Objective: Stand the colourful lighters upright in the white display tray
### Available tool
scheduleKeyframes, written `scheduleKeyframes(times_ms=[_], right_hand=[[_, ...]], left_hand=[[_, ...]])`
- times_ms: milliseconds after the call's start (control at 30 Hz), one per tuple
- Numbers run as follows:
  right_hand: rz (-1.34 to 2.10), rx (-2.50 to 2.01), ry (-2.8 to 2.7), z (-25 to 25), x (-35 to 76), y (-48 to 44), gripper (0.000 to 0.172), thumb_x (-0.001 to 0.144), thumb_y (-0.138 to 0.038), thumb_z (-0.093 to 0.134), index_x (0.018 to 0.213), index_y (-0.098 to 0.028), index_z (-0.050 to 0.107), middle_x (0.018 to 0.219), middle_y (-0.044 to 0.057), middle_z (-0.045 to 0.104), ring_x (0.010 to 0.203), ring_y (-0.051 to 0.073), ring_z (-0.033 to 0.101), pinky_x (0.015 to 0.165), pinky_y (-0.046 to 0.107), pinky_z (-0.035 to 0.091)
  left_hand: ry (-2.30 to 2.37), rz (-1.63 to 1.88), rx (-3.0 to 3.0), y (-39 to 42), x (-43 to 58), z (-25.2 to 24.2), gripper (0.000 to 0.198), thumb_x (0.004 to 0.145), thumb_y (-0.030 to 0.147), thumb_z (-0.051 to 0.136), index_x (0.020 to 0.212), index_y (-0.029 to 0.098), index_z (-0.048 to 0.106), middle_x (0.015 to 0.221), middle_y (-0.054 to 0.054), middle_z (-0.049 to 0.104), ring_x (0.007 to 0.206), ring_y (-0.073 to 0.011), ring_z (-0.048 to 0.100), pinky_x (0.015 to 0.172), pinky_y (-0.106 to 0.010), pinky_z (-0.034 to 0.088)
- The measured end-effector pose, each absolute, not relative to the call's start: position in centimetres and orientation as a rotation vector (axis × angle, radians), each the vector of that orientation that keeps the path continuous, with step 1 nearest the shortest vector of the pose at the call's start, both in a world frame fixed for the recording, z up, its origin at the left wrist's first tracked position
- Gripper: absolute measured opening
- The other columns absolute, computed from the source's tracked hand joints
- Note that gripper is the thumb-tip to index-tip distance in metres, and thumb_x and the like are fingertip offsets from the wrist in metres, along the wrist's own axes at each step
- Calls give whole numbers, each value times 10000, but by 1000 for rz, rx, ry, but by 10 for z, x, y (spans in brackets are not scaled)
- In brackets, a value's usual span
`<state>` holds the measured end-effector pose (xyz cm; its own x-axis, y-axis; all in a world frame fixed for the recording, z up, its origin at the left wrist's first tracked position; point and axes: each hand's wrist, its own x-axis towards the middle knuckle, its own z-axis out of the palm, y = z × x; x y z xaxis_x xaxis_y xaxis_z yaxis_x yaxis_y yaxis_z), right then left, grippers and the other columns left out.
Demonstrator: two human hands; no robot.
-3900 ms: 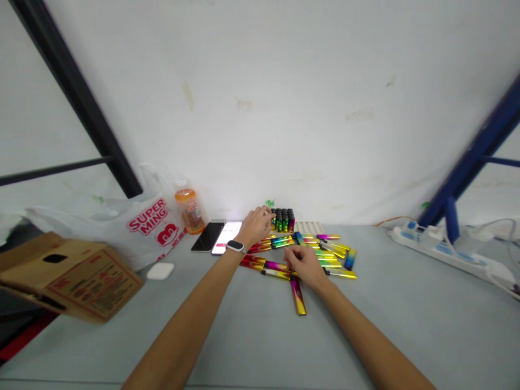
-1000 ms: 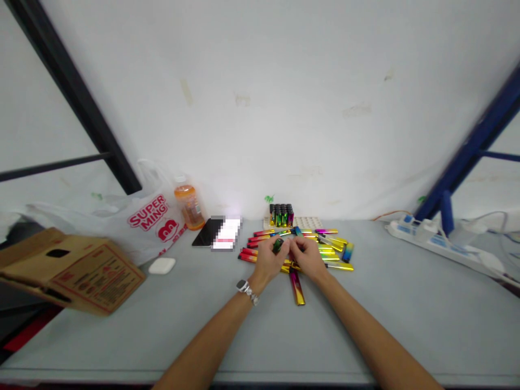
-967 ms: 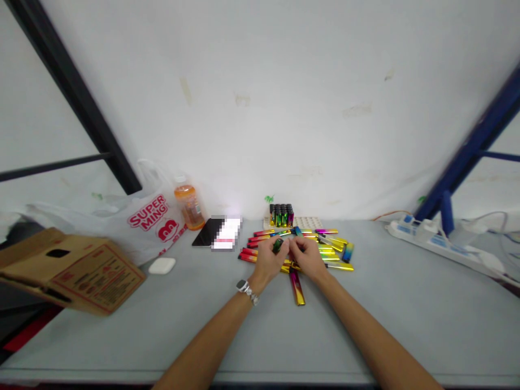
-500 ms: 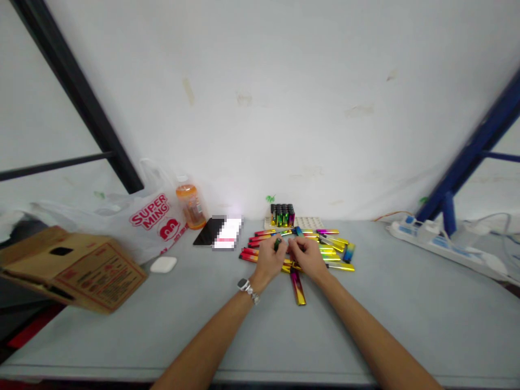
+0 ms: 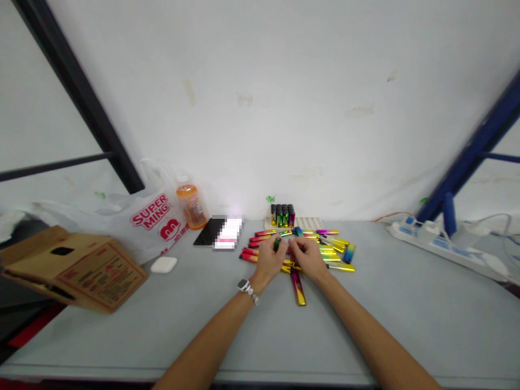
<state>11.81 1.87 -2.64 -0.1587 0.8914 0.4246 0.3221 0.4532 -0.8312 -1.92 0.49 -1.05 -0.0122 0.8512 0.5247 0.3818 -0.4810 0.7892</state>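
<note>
My left hand (image 5: pixel 271 258) is closed around a small dark green stick (image 5: pixel 277 244), whose end pokes up from the fist. Close beside it, my right hand (image 5: pixel 307 257) has its fingers bent in a pinch, the tips meeting near the left hand's fingers; what they hold, if anything, is hidden. Under and around both hands lie several shiny flat sticks (image 5: pixel 341 267) shading from red and purple to yellow. One purple-and-yellow stick (image 5: pixel 298 288) lies nearer me, below the hands. Several short black-topped sticks (image 5: pixel 283 215) stand upright in a pale holed tray (image 5: pixel 312 222) by the wall.
To the left are a cardboard box (image 5: pixel 97 273), a white plastic bag (image 5: pixel 142 216), an orange drink bottle (image 5: pixel 190 206), a dark tablet or phone (image 5: pixel 209 232) and a small white case (image 5: pixel 163 264). A white power strip (image 5: pixel 447 249) with plugs lies at the right on the grey table (image 5: pixel 406 303).
The green stick in my left hand shows slightly more and has tilted a little. Both hands stay in almost the same place.
</note>
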Motion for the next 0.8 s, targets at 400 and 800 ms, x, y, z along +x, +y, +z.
scheduleKeyframes(times_ms=[400, 800], right_hand=[[724, -1030, -1698, -29, 119, 21, 415, 913, -402, 473, 566, -175, 500, 506, -20, 496, 486, 108, 436, 484, 229, 310], [783, -1057, -1683, -27, 119, 19, 428, 928, -439, 471, 634, -162, 610, 506, 8, 572, 474, 130, 519, 489, 232, 382]], left_hand=[[1095, 1531, 1866, 10, -21, -11, 135, 878, 297, 604, 941, 180, 581, 971, -55, 603, 949, -185, 577, 883, -322, 457], [1062, 1293, 1872, 24, -53, -2, 588, 825, 350, 689, 1369, 218, 510, 1126, -78, 693, 993, -214, 661, 911, -371, 528]])
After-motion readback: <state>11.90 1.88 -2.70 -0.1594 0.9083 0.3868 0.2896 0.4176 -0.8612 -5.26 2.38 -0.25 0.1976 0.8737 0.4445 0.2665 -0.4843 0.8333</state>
